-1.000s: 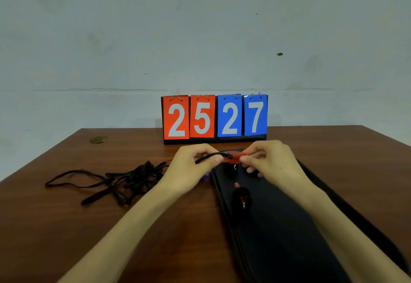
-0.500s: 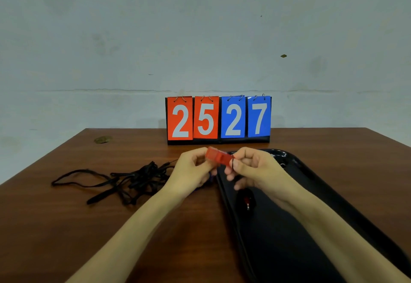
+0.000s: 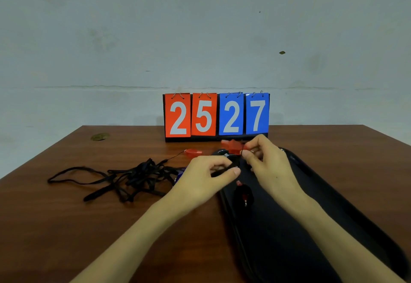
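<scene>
Partly obscured: the join between the red whistle [image 3: 232,145] and the black cord [image 3: 222,170] lies behind the fingertips, and it cannot be told whether the two are linked. The whistle is blurred, so its outline is uncertain. The right hand [image 3: 270,167] pinches the whistle's near end between thumb and forefinger, the body jutting out beyond and to the left of the pinch, raised above the tray [image 3: 266,249]. The left hand [image 3: 204,178] pinches the cord between thumb and fingers, just short of the right hand's pinch. The whistle looks like translucent red plastic; the cord is flat, matt and limp. The tray is black, glossy at the rim, long with rounded ends, cut off at the frame's lower edge. A dark rounded object [image 3: 243,196] lies in the tray nearer than both pinches, too dim to identify. Left of the grip lies a tangle of cords [image 3: 138,178]; a second red piece [image 3: 193,152] on a thin string lies beyond the left hand. A blue item [image 3: 179,175] is mostly hidden behind that hand. A scoreboard [image 3: 216,116] reading 2527 stands beyond, on the wooden table [image 3: 89,227].
</scene>
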Tool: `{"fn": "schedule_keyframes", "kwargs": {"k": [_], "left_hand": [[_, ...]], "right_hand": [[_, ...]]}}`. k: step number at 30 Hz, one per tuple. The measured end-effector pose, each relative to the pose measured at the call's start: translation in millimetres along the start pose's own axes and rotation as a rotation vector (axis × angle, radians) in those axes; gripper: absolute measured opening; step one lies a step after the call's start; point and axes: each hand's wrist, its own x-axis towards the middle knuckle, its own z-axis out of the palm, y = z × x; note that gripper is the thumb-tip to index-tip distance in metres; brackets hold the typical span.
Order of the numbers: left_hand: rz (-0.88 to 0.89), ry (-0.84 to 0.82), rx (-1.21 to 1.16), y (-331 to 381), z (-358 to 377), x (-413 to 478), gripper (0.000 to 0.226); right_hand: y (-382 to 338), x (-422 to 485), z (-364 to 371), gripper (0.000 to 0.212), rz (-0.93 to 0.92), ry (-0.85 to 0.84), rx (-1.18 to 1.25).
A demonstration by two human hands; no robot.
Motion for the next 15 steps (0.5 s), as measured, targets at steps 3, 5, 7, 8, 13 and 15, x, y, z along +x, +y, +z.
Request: {"fn": "schedule_keyframes", "kwargs": {"k": [3,5,7,8,13,15], "left_hand": [[0.011,0.062,0.095,-0.1,-8.8,1.9,0.015],[-0.012,0.098,0.132,-4.3,-14.3,3.8,0.021],[-0.041,0.115,0.101,-8.1,-17.9,5.9,0.025],[-0.054,0.108,0.085,-9.4,-19.3,7.0,0.024],[-0.178,0.019,-0.140,-9.6,-26.4,7.8,0.026],[-0.228,-0.009,-0.261,-9.9,-27.6,8.1,0.031]], "right_hand": [[-2.4,0.4,-3.1,0.005,-0.061,-0.215,-0.136],[-4.1,0.8,-3.9,0.008,-0.047,-0.369,-0.091],[-3.6,1.0,-5.2,0.009,-0.022,-0.475,-0.034],[-3.5,1.2,-5.9,0.009,-0.017,-0.523,0.000],[-8.5,1.8,-9.9,0.007,0.025,-0.640,0.251],[-10.0,2.2,-11.9,0.006,0.045,-0.630,0.339]]}}
